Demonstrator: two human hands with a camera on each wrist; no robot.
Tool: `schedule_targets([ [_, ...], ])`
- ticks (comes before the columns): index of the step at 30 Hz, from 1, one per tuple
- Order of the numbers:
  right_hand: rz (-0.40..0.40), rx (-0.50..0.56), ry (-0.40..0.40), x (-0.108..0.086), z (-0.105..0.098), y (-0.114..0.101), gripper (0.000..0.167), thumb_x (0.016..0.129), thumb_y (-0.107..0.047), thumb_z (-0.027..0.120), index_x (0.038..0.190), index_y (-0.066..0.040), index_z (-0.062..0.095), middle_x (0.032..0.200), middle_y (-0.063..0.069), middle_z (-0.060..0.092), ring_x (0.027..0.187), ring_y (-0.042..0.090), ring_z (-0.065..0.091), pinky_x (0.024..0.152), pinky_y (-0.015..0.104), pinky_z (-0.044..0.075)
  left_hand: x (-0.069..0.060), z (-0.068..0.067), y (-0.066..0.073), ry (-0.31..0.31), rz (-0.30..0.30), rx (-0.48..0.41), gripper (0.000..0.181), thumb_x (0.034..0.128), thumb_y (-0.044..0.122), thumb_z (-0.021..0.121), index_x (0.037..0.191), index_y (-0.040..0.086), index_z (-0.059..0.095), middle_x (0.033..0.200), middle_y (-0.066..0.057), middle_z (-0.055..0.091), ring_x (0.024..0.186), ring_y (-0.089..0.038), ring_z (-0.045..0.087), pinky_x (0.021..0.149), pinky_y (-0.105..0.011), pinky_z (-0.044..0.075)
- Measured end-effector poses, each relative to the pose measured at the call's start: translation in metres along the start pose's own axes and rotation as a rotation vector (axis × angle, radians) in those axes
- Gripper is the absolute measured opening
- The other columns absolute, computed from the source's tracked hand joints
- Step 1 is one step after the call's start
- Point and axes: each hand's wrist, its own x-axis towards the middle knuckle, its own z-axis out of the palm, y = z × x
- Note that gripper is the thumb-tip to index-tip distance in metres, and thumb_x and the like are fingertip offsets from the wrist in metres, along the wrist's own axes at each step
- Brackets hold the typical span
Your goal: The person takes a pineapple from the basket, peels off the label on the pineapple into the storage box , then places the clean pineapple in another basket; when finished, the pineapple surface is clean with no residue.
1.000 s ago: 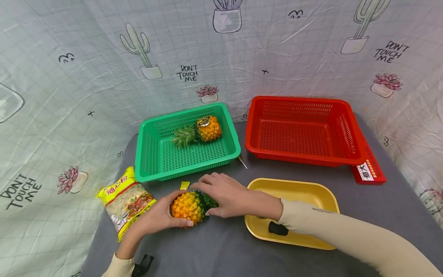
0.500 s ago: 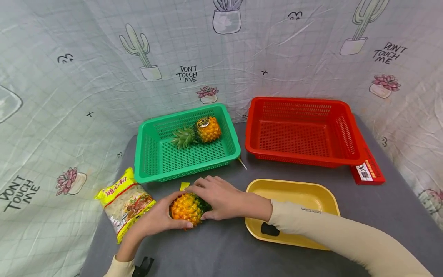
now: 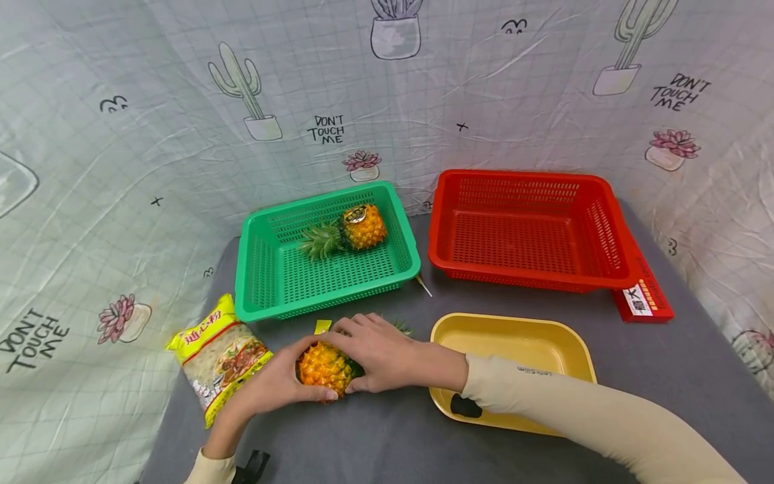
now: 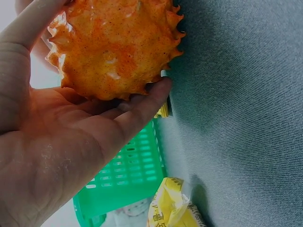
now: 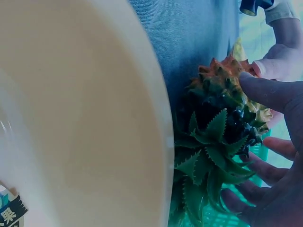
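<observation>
A small orange pineapple (image 3: 323, 370) with a green crown (image 5: 208, 165) lies on its side on the grey cloth. My left hand (image 3: 275, 380) grips its base end, thumb on the near side and fingers on the far side; the left wrist view shows the spiky orange base (image 4: 113, 52) against the fingers. From the crown end my right hand (image 3: 383, 353) holds the body, its thumb (image 5: 265, 90) on the near side. In the head view that hand hides most of the crown. A second pineapple (image 3: 364, 227) lies in the green basket (image 3: 326, 296) behind.
At left lies a yellow bag of pasta (image 3: 220, 359). A yellow tray (image 3: 508, 323) sits under the right forearm, with a dark-labelled item (image 5: 12, 210) inside. Behind it stands a red basket (image 3: 532, 269), beside a red box (image 3: 643, 299). A small yellow piece (image 3: 323, 327) lies by the pineapple.
My right hand has slid left from the pineapple's crown onto its body, and leaf tips now show behind that hand. The left hand keeps its grip in about the same place.
</observation>
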Motion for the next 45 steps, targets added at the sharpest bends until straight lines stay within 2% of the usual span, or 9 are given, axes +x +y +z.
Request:
schedule_targets([
  [6,0.006,-0.031,-0.013,0.004,0.004,-0.001,0.093,0.088,-0.054,0.085,0.163,-0.021,0.041,0.141,0.001,0.055,0.122,0.021,0.054,0.105,0.041,0.045,0.001,0.001,0.000,0.000,-0.007,0.004,0.084,0.0822,0.042,0.093,0.150,0.014,0.052,0.122,-0.002,0.064,0.099,-0.021,0.065,0.083,-0.037,0.056],
  [10,0.022,-0.074,-0.049,0.006,0.008,-0.002,0.097,0.087,-0.056,0.084,0.165,-0.021,0.038,0.142,0.001,0.054,0.123,0.021,0.054,0.105,0.040,0.044,0.000,0.001,0.001,-0.007,-0.018,-0.012,0.084,0.0822,0.040,0.093,0.148,0.010,0.051,0.120,-0.005,0.063,0.096,-0.022,0.065,0.079,-0.038,0.057],
  [17,0.043,-0.101,-0.089,0.007,0.011,-0.004,0.102,0.085,-0.057,0.086,0.166,-0.019,0.035,0.142,0.001,0.055,0.125,0.023,0.054,0.108,0.042,0.042,0.000,0.001,0.001,-0.007,-0.083,-0.022,0.089,0.0809,0.039,0.094,0.148,0.006,0.046,0.121,-0.009,0.061,0.097,-0.024,0.063,0.080,-0.039,0.057],
  [21,0.055,-0.105,-0.091,0.009,0.011,-0.005,0.103,0.084,-0.059,0.085,0.165,-0.019,0.036,0.142,0.002,0.053,0.124,0.023,0.054,0.108,0.043,0.043,0.001,0.000,0.001,-0.012,-0.090,-0.025,0.092,0.0815,0.038,0.094,0.150,0.002,0.044,0.122,-0.011,0.060,0.097,-0.025,0.063,0.080,-0.042,0.056],
  [28,0.073,-0.138,-0.088,0.011,0.015,-0.004,0.104,0.084,-0.059,0.086,0.164,-0.018,0.036,0.139,0.004,0.052,0.116,0.022,0.054,0.093,0.038,0.049,0.003,-0.001,0.005,-0.008,-0.096,-0.033,0.091,0.0823,0.038,0.093,0.151,0.005,0.043,0.124,-0.011,0.059,0.099,-0.024,0.063,0.082,-0.041,0.056],
  [31,0.074,-0.152,-0.091,0.012,0.015,-0.004,0.103,0.084,-0.058,0.086,0.164,-0.018,0.036,0.137,0.004,0.052,0.114,0.022,0.054,0.091,0.037,0.050,0.002,-0.003,0.007,-0.003,-0.085,-0.024,0.092,0.0821,0.037,0.094,0.151,0.004,0.043,0.127,-0.012,0.058,0.101,-0.024,0.063,0.084,-0.042,0.055],
  [37,0.087,-0.210,-0.139,0.016,0.016,-0.005,0.103,0.085,-0.062,0.084,0.164,-0.017,0.035,0.140,0.004,0.051,0.116,0.021,0.055,0.090,0.037,0.051,-0.003,-0.011,0.011,-0.008,-0.064,-0.023,0.090,0.0858,0.035,0.092,0.153,0.003,0.042,0.143,-0.016,0.053,0.114,-0.028,0.061,0.093,-0.045,0.055],
  [41,0.096,-0.232,-0.159,0.017,0.017,-0.007,0.100,0.084,-0.062,0.084,0.161,-0.017,0.039,0.139,0.004,0.050,0.116,0.021,0.055,0.089,0.037,0.051,-0.011,-0.024,0.017,-0.016,-0.041,-0.020,0.088,0.0880,0.033,0.090,0.154,-0.001,0.043,0.152,-0.021,0.049,0.128,-0.039,0.058,0.102,-0.055,0.051],
  [45,0.109,-0.232,-0.169,0.017,0.017,-0.008,0.097,0.084,-0.062,0.084,0.159,-0.018,0.041,0.139,0.003,0.050,0.115,0.020,0.055,0.089,0.037,0.051,-0.019,-0.039,0.025,0.008,-0.024,0.022,0.081,0.0878,0.035,0.090,0.151,0.005,0.050,0.150,-0.018,0.053,0.131,-0.042,0.056,0.104,-0.062,0.048],
])
